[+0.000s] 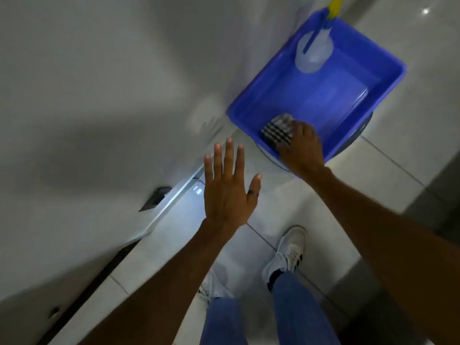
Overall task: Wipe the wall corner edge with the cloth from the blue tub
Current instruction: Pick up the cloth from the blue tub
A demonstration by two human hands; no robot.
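Cloth (277, 131): dark, checked, folded; lies in the near-left corner of the blue tub (388, 80), right of frame centre. Right hand (302, 148): reaches over the tub's near rim, fingers on the cloth; whether they have closed on it cannot be told. Step in hand, judged: fetching the cloth. Next move calls for a firm grip, a lift and carrying to the wall (99, 95) at left. Left hand (227, 190): flat, fingers spread, empty, poised over the floor (311, 220) beside the wall. Spray bottle (313, 51): in the tub's far corner.
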